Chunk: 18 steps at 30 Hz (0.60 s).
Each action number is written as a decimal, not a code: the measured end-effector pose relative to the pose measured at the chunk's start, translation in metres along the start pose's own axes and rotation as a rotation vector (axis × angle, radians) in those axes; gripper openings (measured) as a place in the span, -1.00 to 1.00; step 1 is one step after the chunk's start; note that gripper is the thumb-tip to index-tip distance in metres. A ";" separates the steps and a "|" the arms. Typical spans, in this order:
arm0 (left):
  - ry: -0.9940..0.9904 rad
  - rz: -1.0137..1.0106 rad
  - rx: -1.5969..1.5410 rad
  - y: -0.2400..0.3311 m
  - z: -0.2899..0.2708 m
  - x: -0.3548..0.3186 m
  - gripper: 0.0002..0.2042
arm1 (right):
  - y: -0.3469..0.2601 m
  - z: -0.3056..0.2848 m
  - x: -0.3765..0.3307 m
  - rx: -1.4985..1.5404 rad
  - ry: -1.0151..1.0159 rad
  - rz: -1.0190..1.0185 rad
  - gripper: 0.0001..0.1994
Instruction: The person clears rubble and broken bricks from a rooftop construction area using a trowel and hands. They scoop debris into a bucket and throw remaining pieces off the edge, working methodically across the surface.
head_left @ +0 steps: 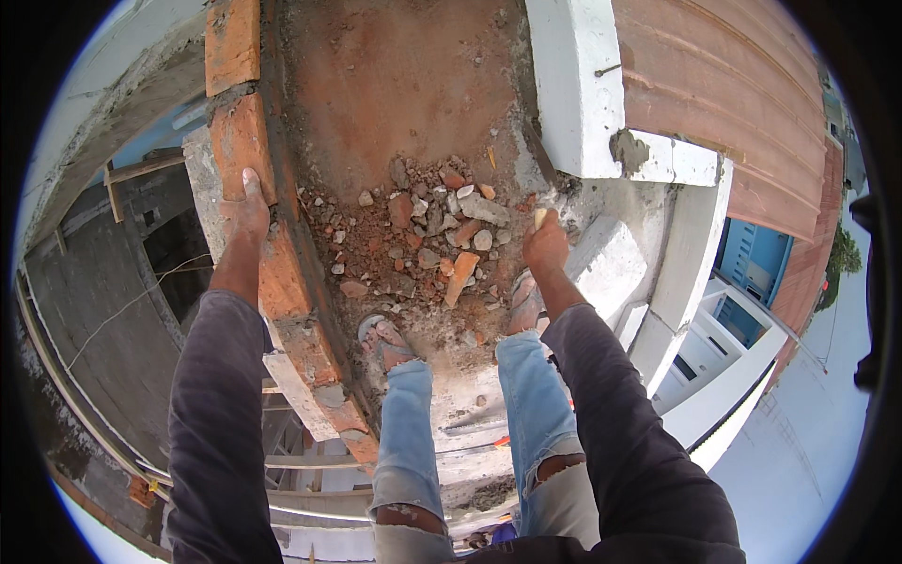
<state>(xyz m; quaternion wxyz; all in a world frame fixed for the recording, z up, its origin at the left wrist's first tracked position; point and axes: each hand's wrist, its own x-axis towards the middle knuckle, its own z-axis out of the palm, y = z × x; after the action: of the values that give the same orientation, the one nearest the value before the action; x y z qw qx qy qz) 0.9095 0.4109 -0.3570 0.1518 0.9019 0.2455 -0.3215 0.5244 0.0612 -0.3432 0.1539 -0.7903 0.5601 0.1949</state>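
My left hand [246,214] rests on the top of a low brick wall [282,273]. Its thumb points forward along an orange brick, and its other fingers bend over the outer side, partly hidden. My right hand [547,242] is closed round the pale wooden handle [539,219] of a tool. A dark, narrow strip [540,155] lies beyond this hand along the white wall; whether it is the tool's blade I cannot tell. Between my hands spreads a heap of rubble [437,226], with broken brick, stones and loose reddish dirt.
My sandalled feet [385,338] stand at the near edge of the rubble. White-painted walls [578,85] and a white block [606,258] border the right side. Past them is a reddish corrugated roof [723,94]. Left of the brick wall, the view drops to a lower level [113,273].
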 end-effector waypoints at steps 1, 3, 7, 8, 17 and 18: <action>0.001 -0.001 -0.014 0.000 0.001 0.002 0.16 | 0.005 0.007 -0.010 -0.032 -0.121 -0.020 -0.60; 0.007 0.073 -0.101 0.000 0.000 0.000 0.13 | 0.023 0.024 -0.044 -0.052 -0.300 -0.124 -0.58; 0.105 0.301 -0.146 -0.039 -0.015 -0.057 0.08 | 0.091 0.049 -0.103 0.410 -0.105 -0.060 -0.62; 0.240 0.495 0.003 -0.066 -0.018 -0.090 -0.02 | 0.105 0.051 -0.096 0.545 0.061 0.015 -0.67; -0.768 0.274 0.362 -0.303 -0.094 -0.493 -0.19 | 0.100 0.056 -0.028 0.376 -0.043 0.066 -0.61; -0.677 0.336 0.317 -0.304 -0.083 -0.532 -0.17 | 0.102 0.059 -0.050 0.348 -0.210 0.034 -0.59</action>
<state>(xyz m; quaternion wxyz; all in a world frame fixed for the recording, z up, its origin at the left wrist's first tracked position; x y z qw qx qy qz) 0.4293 0.5167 0.0183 0.1339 0.7848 -0.0218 -0.6048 0.4052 0.0968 -0.3732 0.3423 -0.7176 0.5796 0.1789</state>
